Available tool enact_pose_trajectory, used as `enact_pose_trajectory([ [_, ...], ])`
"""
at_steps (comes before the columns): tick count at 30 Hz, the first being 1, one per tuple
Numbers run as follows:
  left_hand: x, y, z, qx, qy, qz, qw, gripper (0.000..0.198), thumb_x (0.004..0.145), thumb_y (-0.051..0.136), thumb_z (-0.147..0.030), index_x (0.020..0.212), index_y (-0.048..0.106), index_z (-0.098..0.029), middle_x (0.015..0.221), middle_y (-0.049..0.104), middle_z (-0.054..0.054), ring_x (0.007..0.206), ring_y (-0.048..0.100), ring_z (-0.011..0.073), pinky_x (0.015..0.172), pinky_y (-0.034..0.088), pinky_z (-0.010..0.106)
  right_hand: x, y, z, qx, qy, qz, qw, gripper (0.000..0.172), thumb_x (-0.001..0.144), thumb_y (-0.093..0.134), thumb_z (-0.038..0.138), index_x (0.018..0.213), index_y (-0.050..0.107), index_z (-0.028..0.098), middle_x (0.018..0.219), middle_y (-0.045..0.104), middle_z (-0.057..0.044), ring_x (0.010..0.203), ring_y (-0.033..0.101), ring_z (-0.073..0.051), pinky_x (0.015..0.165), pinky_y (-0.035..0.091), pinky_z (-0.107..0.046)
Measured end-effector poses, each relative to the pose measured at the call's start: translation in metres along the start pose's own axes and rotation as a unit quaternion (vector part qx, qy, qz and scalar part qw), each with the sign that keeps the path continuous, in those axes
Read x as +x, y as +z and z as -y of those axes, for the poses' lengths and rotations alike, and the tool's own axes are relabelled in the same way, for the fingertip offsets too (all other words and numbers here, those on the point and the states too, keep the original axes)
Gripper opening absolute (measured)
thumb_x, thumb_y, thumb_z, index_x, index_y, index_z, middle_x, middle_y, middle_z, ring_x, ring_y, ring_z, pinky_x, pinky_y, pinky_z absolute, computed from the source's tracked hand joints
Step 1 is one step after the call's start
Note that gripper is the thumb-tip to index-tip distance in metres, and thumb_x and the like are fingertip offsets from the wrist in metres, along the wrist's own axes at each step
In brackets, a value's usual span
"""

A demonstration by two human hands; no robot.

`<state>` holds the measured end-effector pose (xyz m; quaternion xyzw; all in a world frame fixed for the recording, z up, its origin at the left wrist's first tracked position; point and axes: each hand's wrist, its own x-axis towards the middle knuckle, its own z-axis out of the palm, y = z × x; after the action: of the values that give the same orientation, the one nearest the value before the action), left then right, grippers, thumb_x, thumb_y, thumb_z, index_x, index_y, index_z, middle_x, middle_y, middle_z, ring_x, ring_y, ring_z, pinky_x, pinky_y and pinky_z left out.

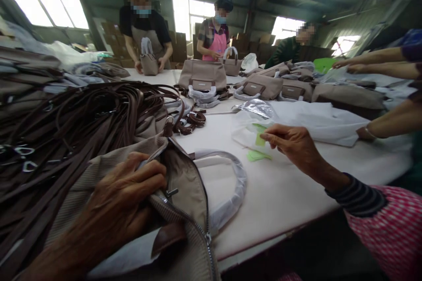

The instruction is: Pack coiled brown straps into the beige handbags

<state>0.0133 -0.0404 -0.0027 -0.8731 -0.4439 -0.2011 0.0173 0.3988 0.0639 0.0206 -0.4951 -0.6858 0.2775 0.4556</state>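
A taupe ribbed handbag (194, 228) lies before me with its zipper open and the beige lining (180, 171) showing. My left hand (132, 193) is closed on the edge of the bag's opening; its thumb is partly hidden. A bag handle (235, 175) wrapped in white covering loops out to the right onto the table. Over the table, my right hand (293, 145) pinches a small green slip (260, 139) between thumb and fingers. Just below that slip, a few more green slips (255, 156) lie in a small pile near a clear plastic bag (242, 129).
Dark brown straps (108, 123) with metal rings are heaped at left. A coiled strap (194, 119) lies mid-table. Several finished-looking handbags (204, 74) stand further back. White plastic (316, 118) spreads at right beside a co-worker's arm (392, 120). Other people stand across the white table (270, 202).
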Motion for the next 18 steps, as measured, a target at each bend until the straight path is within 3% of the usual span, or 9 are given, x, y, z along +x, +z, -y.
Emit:
enact_pose_trajectory([
  [3, 0.003, -0.006, -0.005, -0.015, 0.001, 0.011, 1.0, 0.017, 0.089, 0.055, -0.009, 0.091, 0.067, -0.02, 0.107, 0.065, 0.004, 0.108, 0.047, 0.0268, 0.097, 0.039, 0.042, 0.001, 0.039, 0.032, 0.098, 0.026, 0.07, 0.992, 0.03, 0.083, 0.078, 0.044, 0.076, 0.071, 0.016, 0.052, 0.057, 0.002, 0.044, 0.04, -0.007, 0.039, 0.025, -0.021],
  [6, 0.005, -0.009, -0.009, -0.025, -0.015, 0.019, 0.999, 0.017, 0.087, 0.056, -0.008, 0.093, 0.067, -0.02, 0.107, 0.064, 0.005, 0.107, 0.046, 0.0272, 0.097, 0.041, 0.043, 0.001, 0.094, 0.057, 0.177, 0.053, 0.216, 0.959, 0.022, 0.085, 0.073, 0.034, 0.076, 0.069, 0.014, 0.054, 0.064, 0.0, 0.04, 0.044, -0.006, 0.037, 0.028, -0.018],
  [8, 0.005, -0.009, -0.01, -0.024, -0.024, 0.024, 0.999, 0.019, 0.086, 0.056, -0.007, 0.093, 0.067, -0.02, 0.106, 0.063, 0.006, 0.106, 0.046, 0.0273, 0.096, 0.042, 0.044, 0.002, 0.129, 0.067, 0.197, 0.064, 0.293, 0.933, 0.014, 0.085, 0.069, 0.023, 0.076, 0.068, 0.013, 0.057, 0.066, -0.001, 0.041, 0.051, -0.007, 0.038, 0.031, -0.016],
  [10, 0.005, -0.009, -0.011, -0.024, -0.027, 0.024, 0.999, 0.02, 0.085, 0.055, -0.006, 0.094, 0.067, -0.02, 0.105, 0.062, 0.006, 0.106, 0.047, 0.0275, 0.095, 0.043, 0.045, 0.004, 0.156, 0.07, 0.177, 0.06, 0.331, 0.925, 0.01, 0.082, 0.063, 0.012, 0.072, 0.066, 0.013, 0.056, 0.065, 0.001, 0.044, 0.056, -0.008, 0.039, 0.035, -0.015],
  [14, 0.006, -0.007, -0.01, -0.02, -0.025, 0.017, 0.999, 0.022, 0.085, 0.055, -0.005, 0.095, 0.067, -0.02, 0.104, 0.061, 0.006, 0.106, 0.048, 0.0275, 0.096, 0.044, 0.046, 0.004, 0.18, 0.068, 0.124, 0.018, 0.362, 0.924, 0.012, 0.073, 0.059, 0.003, 0.071, 0.061, 0.014, 0.056, 0.062, 0.003, 0.048, 0.062, -0.011, 0.043, 0.041, -0.016],
  [18, 0.006, -0.006, -0.01, -0.019, -0.015, 0.015, 1.0, 0.022, 0.083, 0.056, -0.004, 0.095, 0.067, -0.02, 0.105, 0.061, 0.006, 0.107, 0.048, 0.0277, 0.098, 0.045, 0.047, 0.0, 0.189, 0.067, 0.178, 0.103, 0.386, 0.899, 0.008, 0.077, 0.057, 0.009, 0.077, 0.063, 0.014, 0.055, 0.061, 0.003, 0.046, 0.058, -0.01, 0.043, 0.041, -0.017],
])
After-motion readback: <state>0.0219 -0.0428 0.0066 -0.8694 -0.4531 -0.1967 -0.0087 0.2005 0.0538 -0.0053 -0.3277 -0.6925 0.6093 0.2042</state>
